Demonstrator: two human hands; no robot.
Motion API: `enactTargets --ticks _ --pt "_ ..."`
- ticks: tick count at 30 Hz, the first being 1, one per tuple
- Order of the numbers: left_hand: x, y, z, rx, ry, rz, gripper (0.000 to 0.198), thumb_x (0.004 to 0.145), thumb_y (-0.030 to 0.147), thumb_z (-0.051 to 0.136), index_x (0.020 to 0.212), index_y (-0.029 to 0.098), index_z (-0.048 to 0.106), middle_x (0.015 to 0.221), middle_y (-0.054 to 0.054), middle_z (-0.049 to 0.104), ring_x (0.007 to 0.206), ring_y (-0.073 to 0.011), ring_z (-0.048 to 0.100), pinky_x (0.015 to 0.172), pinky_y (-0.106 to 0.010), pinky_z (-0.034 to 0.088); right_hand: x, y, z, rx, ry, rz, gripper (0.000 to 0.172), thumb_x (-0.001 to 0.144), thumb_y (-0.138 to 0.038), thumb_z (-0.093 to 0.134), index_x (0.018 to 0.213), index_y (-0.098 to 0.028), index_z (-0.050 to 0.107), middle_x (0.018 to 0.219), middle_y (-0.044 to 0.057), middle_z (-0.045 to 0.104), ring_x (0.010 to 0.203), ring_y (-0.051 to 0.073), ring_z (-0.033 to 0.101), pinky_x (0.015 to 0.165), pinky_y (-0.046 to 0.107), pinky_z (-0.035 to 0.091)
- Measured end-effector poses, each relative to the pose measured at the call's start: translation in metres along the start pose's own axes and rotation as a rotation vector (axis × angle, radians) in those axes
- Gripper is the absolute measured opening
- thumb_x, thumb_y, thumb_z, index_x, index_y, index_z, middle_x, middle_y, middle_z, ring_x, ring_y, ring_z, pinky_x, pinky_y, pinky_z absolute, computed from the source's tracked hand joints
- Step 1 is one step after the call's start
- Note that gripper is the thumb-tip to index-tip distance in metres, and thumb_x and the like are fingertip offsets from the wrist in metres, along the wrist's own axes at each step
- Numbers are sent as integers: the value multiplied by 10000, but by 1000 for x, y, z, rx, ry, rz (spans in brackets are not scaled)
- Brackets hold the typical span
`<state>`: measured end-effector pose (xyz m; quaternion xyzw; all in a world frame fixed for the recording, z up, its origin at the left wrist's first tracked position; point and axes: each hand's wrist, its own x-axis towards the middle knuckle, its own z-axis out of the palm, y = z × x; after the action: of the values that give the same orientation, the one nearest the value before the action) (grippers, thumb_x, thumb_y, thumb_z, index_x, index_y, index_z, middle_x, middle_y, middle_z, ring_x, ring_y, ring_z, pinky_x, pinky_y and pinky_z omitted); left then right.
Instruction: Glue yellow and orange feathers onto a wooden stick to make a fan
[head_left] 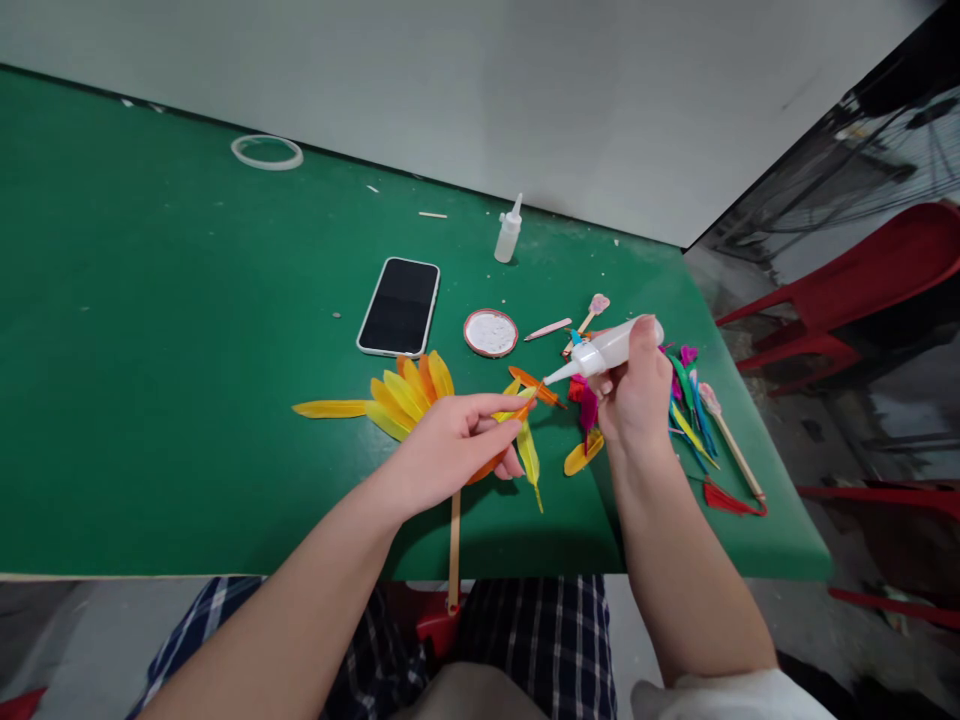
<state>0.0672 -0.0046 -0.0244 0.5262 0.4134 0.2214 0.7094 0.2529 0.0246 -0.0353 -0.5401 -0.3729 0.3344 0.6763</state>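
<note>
My left hand (pixel 457 440) pinches an orange feather (pixel 501 440) over the green table (pixel 165 350); its quill tip points up right. My right hand (pixel 637 390) is wrapped round a white glue bottle (pixel 607 350), whose nozzle points left and nearly touches the feather's tip. Under my left hand lies a fan of yellow and orange feathers (pixel 409 392) on a wooden stick (pixel 454 545) that runs toward me past the table edge. A loose yellow feather (pixel 529 450) lies beside my fingers.
A black phone (pixel 400 305), a round lid with white paste (pixel 490 332), a second small glue bottle (pixel 509 230) and a white ring (pixel 267 151) lie farther back. Coloured feathers (pixel 694 400) and sticks are piled at the right edge. Red chairs (pixel 862 280) stand to the right.
</note>
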Motion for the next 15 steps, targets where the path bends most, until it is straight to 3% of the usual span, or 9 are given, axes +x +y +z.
enactTargets --ticks 15 --pt "0 0 0 -19 -6 -1 445 800 328 532 1200 134 505 607 -21 664 555 -113 598 621 -251 496 0 0 0 11 1 10 473 727 -614 475 613 -157 529 478 -35 481 308 32 315 282 205 184"
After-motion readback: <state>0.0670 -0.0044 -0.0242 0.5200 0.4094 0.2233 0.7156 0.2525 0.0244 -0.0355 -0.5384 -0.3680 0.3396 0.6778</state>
